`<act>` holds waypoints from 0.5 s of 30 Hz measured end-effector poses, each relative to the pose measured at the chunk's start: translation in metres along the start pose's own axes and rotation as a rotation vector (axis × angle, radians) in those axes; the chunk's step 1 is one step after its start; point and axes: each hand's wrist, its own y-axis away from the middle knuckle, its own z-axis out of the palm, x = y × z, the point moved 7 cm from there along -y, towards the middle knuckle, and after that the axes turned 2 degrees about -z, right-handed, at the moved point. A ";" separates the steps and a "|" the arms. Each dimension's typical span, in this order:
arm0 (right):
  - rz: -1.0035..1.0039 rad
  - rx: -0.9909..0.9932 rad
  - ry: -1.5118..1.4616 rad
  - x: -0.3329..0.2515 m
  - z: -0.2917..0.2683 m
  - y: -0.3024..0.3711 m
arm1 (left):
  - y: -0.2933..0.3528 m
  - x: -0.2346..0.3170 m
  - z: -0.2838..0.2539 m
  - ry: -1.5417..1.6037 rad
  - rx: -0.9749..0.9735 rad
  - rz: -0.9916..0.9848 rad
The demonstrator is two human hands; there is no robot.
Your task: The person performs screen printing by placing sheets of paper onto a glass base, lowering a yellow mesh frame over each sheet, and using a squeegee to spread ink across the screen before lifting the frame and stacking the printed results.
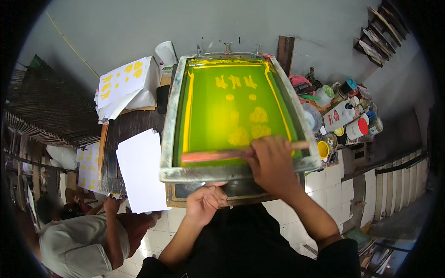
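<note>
A screen printing frame [311, 163] with green mesh and yellow ink along its borders fills the middle of my view. Its mesh [208, 116] carries yellow lettering, dots and blotch shapes. My right hand [272, 162] grips a long wooden squeegee [215, 155] lying across the mesh near the close end. Below the frame's near edge is my left hand [206, 202], its fingers curled and one fingertip reaching up at the frame's underside. Whatever those fingers hold is hidden. The frame rests over a dark printing board [241, 187].
White blank sheets [141, 169] lie left of the frame, with a printed yellow sheet [121, 78] on a stack behind. Bottles and ink jars [340, 116] crowd the right side. At lower left another person [85, 243] handles sheets beside a drying rack [51, 111].
</note>
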 end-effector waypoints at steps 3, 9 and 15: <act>-0.092 0.189 0.004 0.003 -0.056 -0.048 | -0.005 0.040 0.055 -0.191 -0.226 0.134; -0.122 0.404 0.083 0.020 -0.134 -0.175 | -0.105 0.132 0.037 -1.736 0.475 0.519; -0.041 0.196 0.019 0.016 -0.189 -0.222 | -0.090 0.140 -0.032 -2.295 0.801 0.374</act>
